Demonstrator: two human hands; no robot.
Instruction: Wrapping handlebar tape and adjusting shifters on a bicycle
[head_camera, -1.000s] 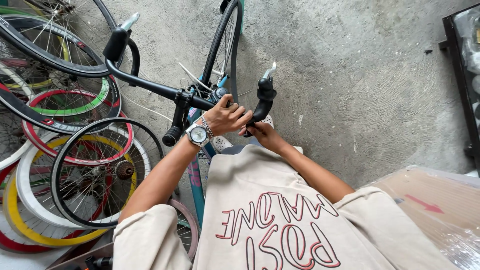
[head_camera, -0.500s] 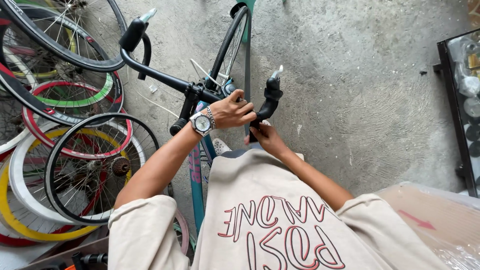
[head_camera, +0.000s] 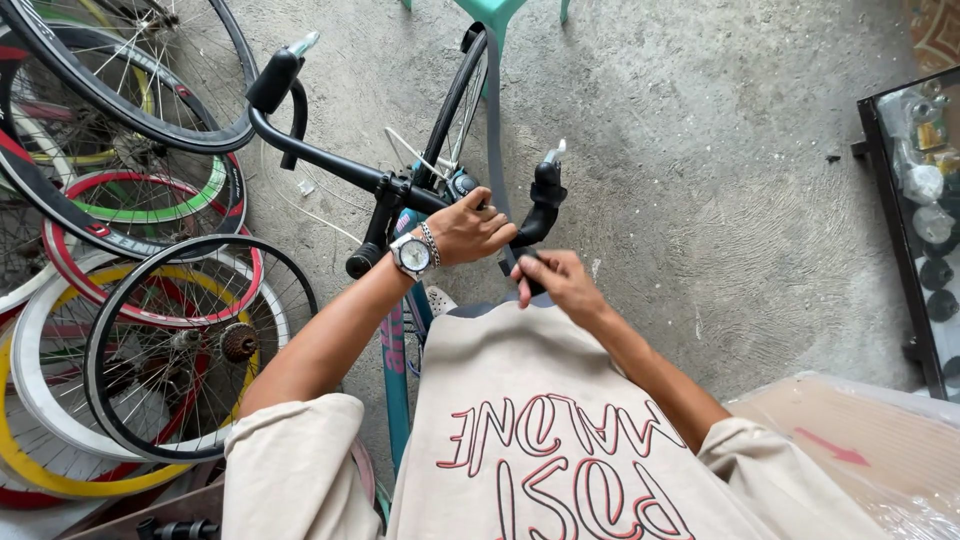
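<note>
I stand over a bicycle with a black drop handlebar (head_camera: 320, 160). My left hand (head_camera: 475, 228), with a wristwatch (head_camera: 412, 256) and a bracelet on the wrist, grips the bar just right of the stem. Just below the right bend of the bar, my right hand (head_camera: 560, 280) pinches the lower end of a long dark grey strip (head_camera: 492, 140). The strip runs up from my fingers alongside the front wheel (head_camera: 455, 110). A black brake lever (head_camera: 548, 185) sits on the bar's right bend.
Several loose bicycle wheels (head_camera: 150, 330) with red, yellow, green and black rims lie stacked at the left. Teal stool legs (head_camera: 497, 10) stand beyond the front wheel. A glass-fronted cabinet (head_camera: 920, 200) is at the right, a plastic-wrapped cardboard box (head_camera: 850, 440) at the lower right.
My right hand has come a little down and away from the bar's right bend, the grey strip in its fingers. The left hand stays on the bar.
</note>
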